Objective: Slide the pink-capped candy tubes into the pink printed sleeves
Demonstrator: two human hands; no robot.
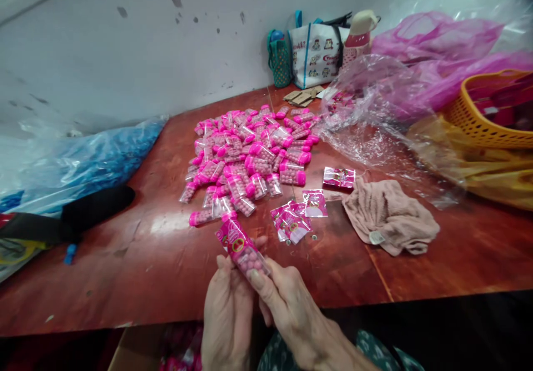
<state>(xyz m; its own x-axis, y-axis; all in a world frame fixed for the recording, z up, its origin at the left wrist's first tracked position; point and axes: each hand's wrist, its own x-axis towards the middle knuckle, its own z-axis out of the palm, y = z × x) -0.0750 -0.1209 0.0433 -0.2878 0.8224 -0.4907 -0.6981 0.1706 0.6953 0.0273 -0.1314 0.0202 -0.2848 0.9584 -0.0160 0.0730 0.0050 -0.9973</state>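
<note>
A small clear bottle of pink candy balls (pixel 251 261) is held over the table's front edge, tilted, with its pink cap pointing away from me. A shiny pink printed label (pixel 231 235) covers its upper part. My right hand (pixel 287 299) grips the bottom end, thumb on top. Against the bottle's left side and underneath is my left hand (pixel 231 310), its fingers curled and partly hidden behind the bottle. Beyond lies a heap of similar bottles (pixel 254 151) with pink caps. Loose pink labels (pixel 293 221) rest to the right of the held bottle.
Right of the labels are a label stack (pixel 339 178) and a crumpled pinkish towel (pixel 389 215). Clear plastic wrap (pixel 375 121) and a yellow basket (pixel 483 115) stand farther right. A blue-filled plastic bag (pixel 108 154) lies left. Below the edge is an open carton (pixel 137 349).
</note>
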